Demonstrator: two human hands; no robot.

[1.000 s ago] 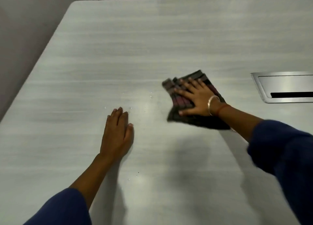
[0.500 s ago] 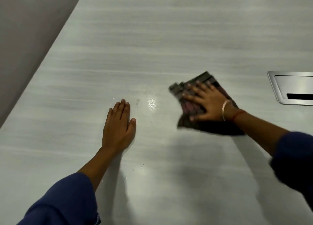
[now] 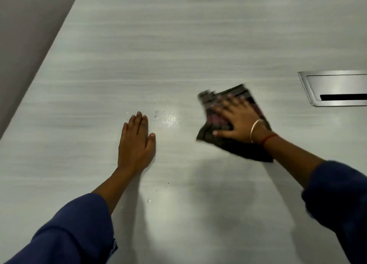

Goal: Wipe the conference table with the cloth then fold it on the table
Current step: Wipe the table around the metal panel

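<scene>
Right hand (image 3: 237, 120), fingers spread, presses a dark folded striped cloth (image 3: 228, 124) flat on the pale grey wood-grain conference table (image 3: 178, 45); left hand (image 3: 135, 142) rests flat, fingers together.

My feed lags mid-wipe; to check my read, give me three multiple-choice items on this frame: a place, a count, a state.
1. Where does the wet patch lie on the table?
A. Under the cloth
B. At the far edge
C. Between the left hand and the cloth

2. How many hands press on the cloth?
A. None
B. One
C. Two

3. How does the left hand lie?
A. Flat on the table, fingers straight
B. Curled round a corner of the cloth
C. Raised in a fist

Answers:
1 C, the glistening patch sits beside the left hand's fingertips, short of the cloth.
2 B, only the right hand is spread on it.
3 A, its palm rests on bare tabletop, apart from the cloth.
</scene>
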